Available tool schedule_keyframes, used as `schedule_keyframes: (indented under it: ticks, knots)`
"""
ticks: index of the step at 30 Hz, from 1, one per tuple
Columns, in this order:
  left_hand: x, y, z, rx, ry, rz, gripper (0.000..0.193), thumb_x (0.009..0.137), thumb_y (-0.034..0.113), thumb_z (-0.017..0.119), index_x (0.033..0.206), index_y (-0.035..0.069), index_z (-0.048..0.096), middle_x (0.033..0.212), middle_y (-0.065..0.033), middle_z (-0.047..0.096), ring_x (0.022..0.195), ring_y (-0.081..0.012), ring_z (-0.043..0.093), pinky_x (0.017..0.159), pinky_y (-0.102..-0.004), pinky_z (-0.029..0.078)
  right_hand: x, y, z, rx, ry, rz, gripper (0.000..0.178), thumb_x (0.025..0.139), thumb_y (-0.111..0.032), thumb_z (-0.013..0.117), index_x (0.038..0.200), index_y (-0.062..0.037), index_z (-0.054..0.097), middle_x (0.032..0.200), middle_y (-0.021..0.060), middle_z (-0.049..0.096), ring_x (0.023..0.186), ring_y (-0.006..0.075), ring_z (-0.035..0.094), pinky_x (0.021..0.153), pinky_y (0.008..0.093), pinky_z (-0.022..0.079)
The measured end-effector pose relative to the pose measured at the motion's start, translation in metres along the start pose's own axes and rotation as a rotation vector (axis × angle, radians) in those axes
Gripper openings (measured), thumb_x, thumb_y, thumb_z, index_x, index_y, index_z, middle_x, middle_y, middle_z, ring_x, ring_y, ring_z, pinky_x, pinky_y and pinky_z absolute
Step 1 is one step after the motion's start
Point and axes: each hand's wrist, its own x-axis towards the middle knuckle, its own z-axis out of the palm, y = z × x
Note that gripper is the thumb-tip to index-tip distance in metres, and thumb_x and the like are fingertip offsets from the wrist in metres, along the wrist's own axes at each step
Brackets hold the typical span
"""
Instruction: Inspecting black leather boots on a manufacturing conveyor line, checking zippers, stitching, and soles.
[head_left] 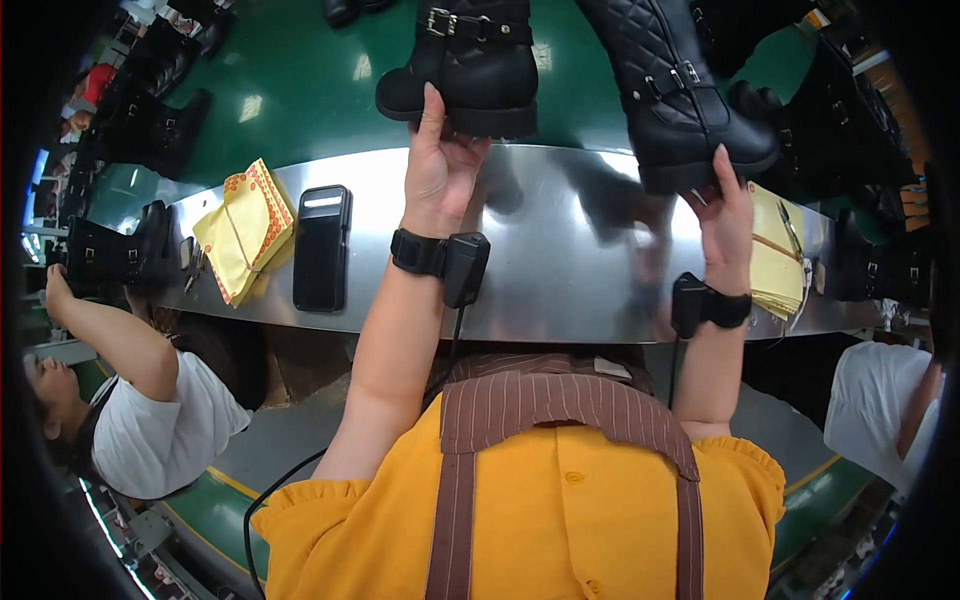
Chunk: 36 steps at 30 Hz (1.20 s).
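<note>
A black ankle boot with a buckled strap (475,75) is held up above the far side of the metal table. My left hand (440,170) grips it from below, thumb against its side and fingers under the sole. To its right, a second black boot with a quilted shaft and buckled straps (685,110) leans, its top running out of the picture. Around the sole of that one, my right hand (725,205) is closed, with the thumb up along the side and the fingers partly hidden beneath. Both wrists wear black strapped devices with cables.
On the metal table (560,270) lie a black phone (321,250) and a tied stack of yellow paper (235,240) at left. Another yellow bundle with a pen (775,250) is at right. More black boots (150,125) stand on the green surface (300,70). People sit on both sides.
</note>
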Motion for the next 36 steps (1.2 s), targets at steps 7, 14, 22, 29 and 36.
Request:
schedule_keyframes:
  ticks: [7, 14, 22, 29, 36]
  knots:
    - [-0.041, 0.021, 0.024, -0.017, -0.103, 0.071, 0.066, 0.091, 0.044, 0.066, 0.142, 0.019, 0.034, 0.136, -0.0041, 0.05, 0.12, -0.0215, 0.053, 0.103, -0.0454, 0.043, -0.063, -0.021, -0.054, -0.608, 0.061, 0.237, 0.046, 0.09, -0.04, 0.068, 0.118, -0.0062, 0.057, 0.093, -0.0008, 0.059, 0.074, 0.0081, 0.058, 0.062, 0.024, 0.048]
    - [-0.092, 0.009, 0.048, 0.041, -0.152, 0.047, 0.071, 0.092, 0.037, 0.067, 0.145, 0.017, 0.023, 0.133, -0.0084, 0.048, 0.118, -0.0231, 0.054, 0.097, -0.0439, 0.049, -0.089, -0.062, 0.024, -0.767, -0.01, -0.558, 0.033, 0.082, -0.03, 0.077, 0.091, -0.0051, 0.057, 0.068, 0.0013, 0.046, 0.062, 0.0098, 0.047, 0.056, 0.0254, 0.039]
    - [-0.125, 0.003, 0.057, 0.214, -0.036, 0.197, 0.066, 0.092, 0.03, 0.068, 0.142, 0.015, 0.028, 0.128, -0.0067, 0.051, 0.115, -0.0205, 0.056, 0.092, -0.041, 0.052, -0.096, -0.048, 0.13, -0.676, -0.217, -0.521, 0.046, 0.079, -0.032, 0.081, 0.085, -0.0033, 0.046, 0.071, 0.0003, 0.047, 0.062, 0.0084, 0.043, 0.052, 0.0253, 0.039]
    - [-0.131, 0.01, 0.048, 0.267, -0.03, 0.109, 0.059, 0.095, 0.029, 0.064, 0.141, 0.015, 0.03, 0.128, -0.0041, 0.053, 0.113, -0.0183, 0.057, 0.09, -0.0398, 0.052, -0.089, -0.067, 0.08, -0.62, -0.764, -0.258, 0.042, 0.08, -0.013, 0.08, 0.085, -0.0075, 0.038, 0.072, -0.0007, 0.047, 0.067, 0.0055, 0.055, 0.056, 0.0232, 0.047]
    - [-0.133, -0.008, 0.052, 0.256, -0.045, 0.135, 0.059, 0.095, 0.031, 0.064, 0.141, 0.015, 0.032, 0.13, -0.0049, 0.052, 0.114, -0.0197, 0.056, 0.092, -0.0405, 0.05, -0.095, -0.047, 0.103, -0.485, -0.356, -0.36, 0.053, 0.073, -0.033, 0.086, 0.085, -0.0077, 0.04, 0.075, -0.0016, 0.042, 0.065, 0.0059, 0.04, 0.053, 0.0203, 0.036]
